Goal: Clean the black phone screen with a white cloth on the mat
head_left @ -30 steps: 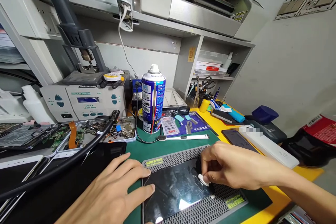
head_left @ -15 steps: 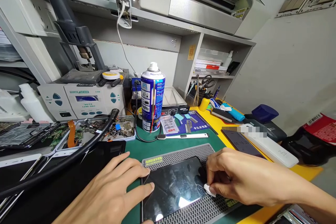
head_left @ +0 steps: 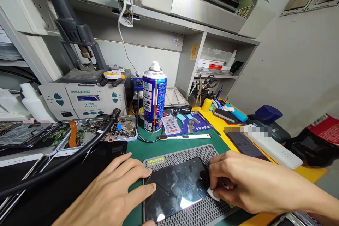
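A smartphone [head_left: 176, 189] with a dark, smudged, glossy screen lies face up on a grey perforated anti-slip pad [head_left: 201, 153]. My left hand [head_left: 113, 190] is open, fingers spread, with fingertips resting at the phone's left edge. At the opposite end, my right hand [head_left: 233, 180] is closed in a pinch on a small white wipe [head_left: 213, 194] against the phone's right edge. Most of the wipe is hidden by the fingers. Streaky smears and a bright light reflection show on the screen.
A blue spray can [head_left: 154, 100] stands behind the pad, with a white-handled brush [head_left: 189, 136] lying before it. At left are a hot-air station [head_left: 88, 102], a black hose [head_left: 92, 152] and trays of circuit boards [head_left: 124, 127]. Another phone [head_left: 245, 143] and a dark bottle [head_left: 309, 144] sit right.
My right hand and the wipe have shifted slightly right and down along the phone's edge. The smear pattern on the screen looks different. My left hand stays in place.
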Action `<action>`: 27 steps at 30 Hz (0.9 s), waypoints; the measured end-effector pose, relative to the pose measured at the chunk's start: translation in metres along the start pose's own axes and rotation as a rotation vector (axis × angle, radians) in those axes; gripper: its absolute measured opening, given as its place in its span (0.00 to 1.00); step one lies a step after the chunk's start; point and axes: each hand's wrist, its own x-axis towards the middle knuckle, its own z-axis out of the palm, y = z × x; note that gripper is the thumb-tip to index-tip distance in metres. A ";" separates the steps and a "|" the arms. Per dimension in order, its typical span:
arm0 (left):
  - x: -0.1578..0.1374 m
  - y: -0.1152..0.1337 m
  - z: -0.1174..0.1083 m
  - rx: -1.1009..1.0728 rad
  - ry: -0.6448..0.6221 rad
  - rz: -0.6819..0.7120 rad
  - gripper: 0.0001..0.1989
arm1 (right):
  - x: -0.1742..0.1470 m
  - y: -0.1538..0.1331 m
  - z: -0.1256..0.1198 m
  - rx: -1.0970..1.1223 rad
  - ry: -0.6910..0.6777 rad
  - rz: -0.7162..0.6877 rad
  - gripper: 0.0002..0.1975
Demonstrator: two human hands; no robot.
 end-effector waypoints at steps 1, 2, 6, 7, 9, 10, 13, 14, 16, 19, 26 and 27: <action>0.001 0.000 0.000 -0.003 0.001 -0.001 0.16 | 0.001 -0.002 0.000 -0.013 0.001 -0.003 0.05; 0.001 0.000 0.000 -0.002 0.006 -0.006 0.15 | 0.001 -0.004 0.000 -0.024 0.000 -0.006 0.05; 0.002 0.000 0.000 -0.001 0.005 -0.007 0.16 | 0.005 -0.012 0.000 -0.039 -0.009 -0.030 0.05; 0.003 0.000 0.000 -0.001 0.001 -0.007 0.16 | 0.006 -0.014 0.000 -0.043 -0.013 -0.038 0.05; 0.003 0.000 0.000 -0.006 -0.001 -0.004 0.16 | 0.009 -0.018 0.000 -0.050 -0.019 -0.054 0.06; 0.003 0.000 -0.001 -0.007 -0.001 -0.006 0.16 | 0.011 -0.021 0.000 -0.052 -0.021 -0.066 0.06; 0.005 0.000 -0.001 -0.014 -0.006 -0.006 0.15 | 0.016 -0.028 0.000 -0.048 -0.024 -0.115 0.07; 0.005 0.000 -0.002 -0.015 -0.007 -0.009 0.15 | 0.018 -0.031 -0.001 -0.050 -0.029 -0.129 0.07; 0.007 0.001 -0.003 -0.017 -0.005 -0.012 0.13 | 0.023 -0.037 -0.002 -0.057 -0.042 -0.144 0.07; 0.010 0.005 -0.007 -0.006 -0.048 -0.028 0.11 | 0.032 -0.048 -0.002 -0.064 -0.058 -0.154 0.09; 0.014 0.012 -0.017 -0.016 -0.093 -0.070 0.14 | 0.051 -0.073 -0.004 -0.004 -0.055 -0.411 0.07; 0.014 0.011 -0.017 -0.014 -0.097 -0.080 0.15 | 0.052 -0.077 -0.007 -0.001 -0.076 -0.439 0.08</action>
